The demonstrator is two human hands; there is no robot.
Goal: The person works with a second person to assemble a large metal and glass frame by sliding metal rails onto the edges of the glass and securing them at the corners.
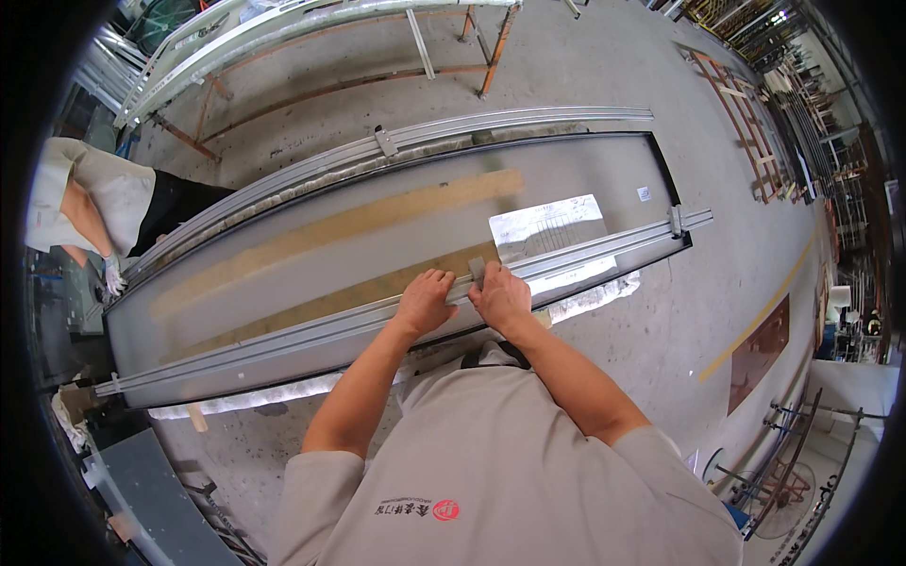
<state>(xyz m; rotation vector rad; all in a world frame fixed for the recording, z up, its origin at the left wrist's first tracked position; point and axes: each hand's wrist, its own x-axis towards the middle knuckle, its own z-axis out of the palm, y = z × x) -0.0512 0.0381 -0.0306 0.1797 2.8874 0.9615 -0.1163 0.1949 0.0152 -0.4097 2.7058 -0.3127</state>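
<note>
A: Holding?
B: Pinching small grey metal block (477, 270) in right grip (504, 298), on long silver metal rail (585, 251) across black-framed frosted panel (566, 170). Left grip (427, 302): curled at rail, can't tell how tight.
A: Handling?
B: Likely light, stiff; take by sides.

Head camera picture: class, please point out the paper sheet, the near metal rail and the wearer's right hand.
Paper sheet (547, 226), head view: on its upper part, over the drawing.
Near metal rail (349, 319), head view: on its left stretch.
Right hand (504, 298), head view: on its back.
</note>
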